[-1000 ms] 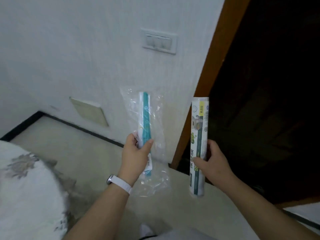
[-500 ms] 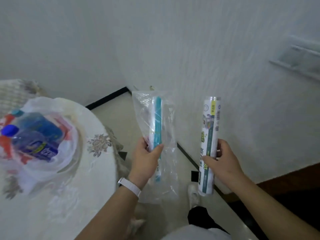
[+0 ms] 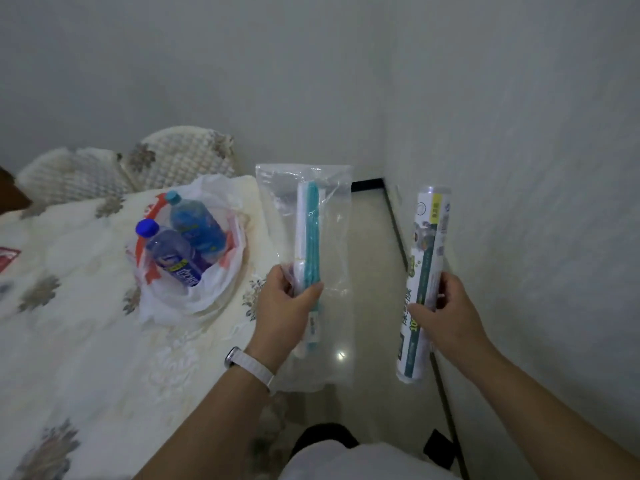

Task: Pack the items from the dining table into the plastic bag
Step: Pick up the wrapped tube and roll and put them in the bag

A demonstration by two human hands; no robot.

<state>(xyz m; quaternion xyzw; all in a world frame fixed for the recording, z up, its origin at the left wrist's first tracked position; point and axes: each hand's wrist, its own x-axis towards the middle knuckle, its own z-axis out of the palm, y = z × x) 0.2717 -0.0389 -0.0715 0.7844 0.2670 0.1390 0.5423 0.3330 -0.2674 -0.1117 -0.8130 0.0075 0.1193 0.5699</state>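
Your left hand [image 3: 287, 306] grips a clear packet [image 3: 311, 237] upright; your right hand [image 3: 446, 313] grips a printed roll [image 3: 424, 271]. The plastic bag [image 3: 207, 289] sits on the table [image 3: 86, 341] left of both, open, two blue bottles [image 3: 183, 244] inside.

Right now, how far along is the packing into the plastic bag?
Partly done. Two bottles already sit in the open plastic bag on the table. In hand: the left hand grips a clear packet with a teal strip, and the right hand grips a roll, both upright beside the table. Left: both go into the bag. A red item at the table's left edge is cut off.
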